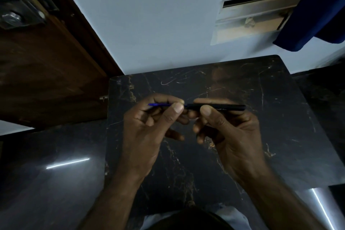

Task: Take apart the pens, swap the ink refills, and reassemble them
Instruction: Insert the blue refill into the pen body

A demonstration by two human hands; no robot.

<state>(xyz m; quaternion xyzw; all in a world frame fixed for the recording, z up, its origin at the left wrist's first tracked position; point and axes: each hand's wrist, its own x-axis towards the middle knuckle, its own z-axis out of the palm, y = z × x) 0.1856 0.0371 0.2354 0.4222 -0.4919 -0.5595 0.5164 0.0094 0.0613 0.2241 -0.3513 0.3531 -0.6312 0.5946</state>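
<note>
Left hand (pixel 149 129): you pinched the blue refill (pixel 160 104) between thumb and fingertip.
Right hand (pixel 229 136): you gripped the black barrel (pixel 224 107), level above the marble table (pixel 280 99).
Technique: you did best holding refill and barrel in one straight line, sliding gently, never bending the tube.

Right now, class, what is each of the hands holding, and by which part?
The left hand pinches the blue refill where it meets the black barrel; the right hand grips that barrel near the same end.
</note>
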